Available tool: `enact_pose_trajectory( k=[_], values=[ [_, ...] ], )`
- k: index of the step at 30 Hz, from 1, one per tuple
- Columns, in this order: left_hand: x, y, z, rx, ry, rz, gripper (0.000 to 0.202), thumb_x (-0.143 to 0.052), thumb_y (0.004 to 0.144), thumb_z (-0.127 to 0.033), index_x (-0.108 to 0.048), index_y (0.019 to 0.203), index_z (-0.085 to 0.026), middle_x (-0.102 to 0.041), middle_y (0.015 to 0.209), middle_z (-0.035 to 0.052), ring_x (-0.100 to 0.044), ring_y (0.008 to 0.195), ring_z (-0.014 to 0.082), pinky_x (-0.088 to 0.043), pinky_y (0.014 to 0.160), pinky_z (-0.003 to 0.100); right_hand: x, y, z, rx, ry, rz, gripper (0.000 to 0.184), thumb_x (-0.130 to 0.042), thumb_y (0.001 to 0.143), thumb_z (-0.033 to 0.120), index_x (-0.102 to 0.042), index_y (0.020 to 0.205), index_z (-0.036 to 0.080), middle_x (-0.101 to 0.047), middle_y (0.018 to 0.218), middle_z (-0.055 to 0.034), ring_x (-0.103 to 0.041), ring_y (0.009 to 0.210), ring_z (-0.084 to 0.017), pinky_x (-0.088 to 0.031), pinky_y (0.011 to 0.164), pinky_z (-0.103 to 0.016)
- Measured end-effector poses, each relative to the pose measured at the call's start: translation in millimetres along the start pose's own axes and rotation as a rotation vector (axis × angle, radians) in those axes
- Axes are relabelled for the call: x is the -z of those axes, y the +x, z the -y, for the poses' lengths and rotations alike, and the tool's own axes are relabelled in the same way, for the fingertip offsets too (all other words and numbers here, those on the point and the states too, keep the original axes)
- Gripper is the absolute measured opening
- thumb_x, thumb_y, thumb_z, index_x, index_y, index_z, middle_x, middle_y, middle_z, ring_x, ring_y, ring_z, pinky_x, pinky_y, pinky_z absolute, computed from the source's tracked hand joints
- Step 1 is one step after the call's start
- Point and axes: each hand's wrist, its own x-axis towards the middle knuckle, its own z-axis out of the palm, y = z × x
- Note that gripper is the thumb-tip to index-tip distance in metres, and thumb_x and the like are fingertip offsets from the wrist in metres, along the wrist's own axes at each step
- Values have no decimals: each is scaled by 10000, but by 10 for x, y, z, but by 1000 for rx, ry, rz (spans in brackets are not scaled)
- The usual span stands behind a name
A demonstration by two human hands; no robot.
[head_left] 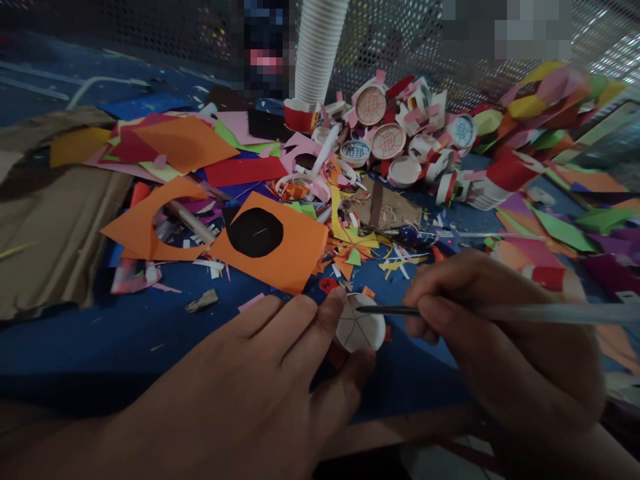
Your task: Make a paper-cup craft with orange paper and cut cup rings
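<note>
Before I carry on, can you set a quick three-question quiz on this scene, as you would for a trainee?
1. True or false: the right hand holds a pen.
2. Pick one: the left hand has its thumb and forefinger at A) the cardboard, B) the white round piece, C) a red cup.
3. Fill the gap: the black circle lies on a sheet coloured ____.
Key: 1 true; 2 B; 3 orange.

Showing two bare hands (270,373) (520,340), one black-tipped pale pen (545,313), one line-marked round white cup base (364,325), one round-holed orange paper sheet (131,228).
</note>
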Motion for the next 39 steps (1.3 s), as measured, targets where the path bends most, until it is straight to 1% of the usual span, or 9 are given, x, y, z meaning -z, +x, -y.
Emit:
enact_pose_trajectory(
  k=[4,9,13,17,23,29,32,36,39],
  values=[
    [-25,-17,6,-1,-13,12,782,-592,916,-750,-529,1509,-245,-605,1523,142,-657,1209,335,-538,901,419,-11,6,-10,33,-5,14,186,-552,1029,160,-652,896,244,-646,723,16,-599,603,-123,-437,519,-277],
    [-39,-22,17,-23,-7,6,834,-667,866,-752,-544,1513,-239,-651,1474,150,-655,1209,346,-544,891,426,-22,-26,-23,25,-14,32,180,-551,1032,152,-651,918,248,-644,744,29,-613,634,-110,-443,529,-254],
    [-36,-13,12,-14,-5,-14,713,-625,919,-709,-586,1470,-259,-687,1434,136,-643,1209,325,-527,876,413,-18,-35,-13,36,-54,28,180,-550,1023,139,-642,918,253,-642,744,34,-611,637,-110,-442,539,-251],
    [-36,-4,5,-25,-9,-13,579,-555,990,-616,-609,1439,-255,-716,1386,133,-652,1134,304,-497,845,403,-17,-14,2,60,-79,39,175,-549,1009,128,-633,915,250,-637,726,44,-604,616,-100,-435,534,-243],
    [-32,-11,26,-23,-20,-2,440,-475,1051,-474,-614,1416,-270,-687,1439,111,-646,1074,277,-461,822,384,-30,-2,-2,81,-131,40,164,-561,991,122,-639,921,249,-648,720,44,-622,608,-105,-453,540,-249],
    [-15,4,35,-52,-24,6,429,-484,1052,-431,-623,1412,-244,-724,1379,122,-648,1070,271,-457,807,373,3,-23,4,75,-138,26,158,-582,979,127,-639,913,258,-669,725,29,-635,583,-120,-464,503,-251],
    [-20,20,35,-38,-33,2,437,-494,1047,-425,-610,1430,-249,-713,1400,123,-649,1080,273,-463,809,378,15,-38,7,43,-105,8,164,-587,973,139,-647,886,263,-651,683,29,-587,523,-120,-435,456,-255],
    [5,55,48,-51,-41,15,399,-481,1058,-423,-677,1363,-257,-767,1285,102,-662,1048,268,-470,773,374,13,-52,10,-13,-84,-18,194,-577,961,131,-649,844,267,-630,658,27,-539,500,-127,-441,457,-263],
    [36,71,56,-52,-24,37,398,-485,1063,-409,-684,1373,-259,-779,1265,98,-670,1036,266,-476,768,375,17,-49,9,33,-117,-2,183,-580,956,133,-633,842,266,-630,662,36,-539,499,-117,-452,469,-249]
  ],
)
